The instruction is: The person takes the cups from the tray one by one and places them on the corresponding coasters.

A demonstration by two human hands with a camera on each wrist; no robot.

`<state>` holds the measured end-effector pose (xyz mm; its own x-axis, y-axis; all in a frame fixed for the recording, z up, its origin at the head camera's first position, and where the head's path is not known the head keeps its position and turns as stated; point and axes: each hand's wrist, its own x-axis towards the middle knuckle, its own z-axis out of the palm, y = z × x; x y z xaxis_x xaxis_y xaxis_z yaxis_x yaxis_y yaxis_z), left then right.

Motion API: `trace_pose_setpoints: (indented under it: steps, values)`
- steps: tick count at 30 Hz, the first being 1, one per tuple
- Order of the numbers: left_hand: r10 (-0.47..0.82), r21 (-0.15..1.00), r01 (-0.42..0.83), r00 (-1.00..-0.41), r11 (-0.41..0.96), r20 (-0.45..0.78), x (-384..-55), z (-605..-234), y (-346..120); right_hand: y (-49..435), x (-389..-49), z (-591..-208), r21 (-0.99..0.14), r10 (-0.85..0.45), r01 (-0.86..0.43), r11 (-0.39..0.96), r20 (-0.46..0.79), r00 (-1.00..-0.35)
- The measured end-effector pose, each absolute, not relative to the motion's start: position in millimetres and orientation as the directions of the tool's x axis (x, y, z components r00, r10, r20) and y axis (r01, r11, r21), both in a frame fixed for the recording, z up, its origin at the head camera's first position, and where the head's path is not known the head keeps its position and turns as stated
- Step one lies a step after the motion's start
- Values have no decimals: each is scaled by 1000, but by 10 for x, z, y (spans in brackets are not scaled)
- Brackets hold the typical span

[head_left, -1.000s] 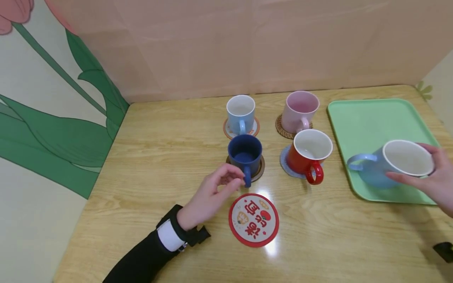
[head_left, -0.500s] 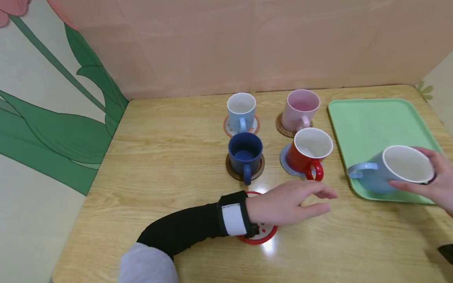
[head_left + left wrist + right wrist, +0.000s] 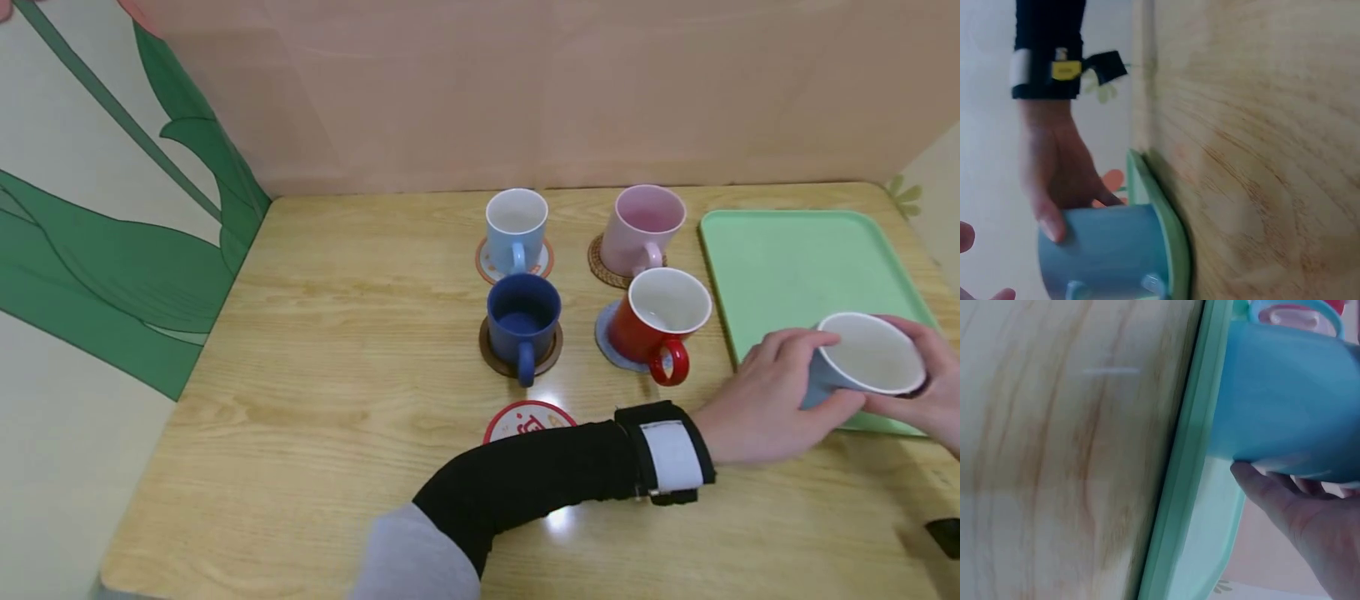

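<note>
At the right of the head view my right hand (image 3: 933, 379) grips a light blue mug (image 3: 870, 357) with a white inside, thumb in front and fingers behind. The mug is upright over the front part of a green tray (image 3: 813, 262). In the right wrist view the mug's wall (image 3: 1285, 400) stands close at the tray's surface, its handle on the far side from my hand. My left hand (image 3: 772, 404) is at the mug's left side, overlapping the rim. The left wrist view shows its fingertips (image 3: 1004, 294) spread and apart from the mug, whose handle faces them.
Left of the tray, a red mug (image 3: 626, 333), a pink mug (image 3: 622, 242), another light blue mug (image 3: 513, 246) and a dark blue mug (image 3: 517, 333) stand on coasters. A red-rimmed coaster (image 3: 517, 417) lies in front, partly under my left sleeve (image 3: 555, 471).
My left hand has moved right, from beside the dark blue mug's handle to the held mug's left side. My right hand keeps its grip, with the mug slightly lower in view.
</note>
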<state>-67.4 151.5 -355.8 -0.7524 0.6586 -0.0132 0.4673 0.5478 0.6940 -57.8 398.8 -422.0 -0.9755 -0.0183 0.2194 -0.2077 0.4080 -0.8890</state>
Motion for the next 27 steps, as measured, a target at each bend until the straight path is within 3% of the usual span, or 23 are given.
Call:
trace_pose_setpoints:
  steps: [7, 13, 20, 27]
  values:
    - [594, 822, 266, -798, 504, -106, -815, -3740, 1661, 4118, -601, -4312, -852, -49, -264, 453, 272, -961]
    - [531, 858, 110, -822, 501, -205, -897, -3828, 1777, 4152, -595, -4355, -835, -99, -394, 384, 387, -917]
    - [544, 874, -50, -765, 483, -344, -946, -3839, 1831, 4189, -600, -4414, -891, -93, -373, 258, 362, -928]
    - [534, 879, -90, -764, 469, -363, -942, -3834, 1844, 4223, -598, -4439, -902, -84, -344, 260, 333, -939]
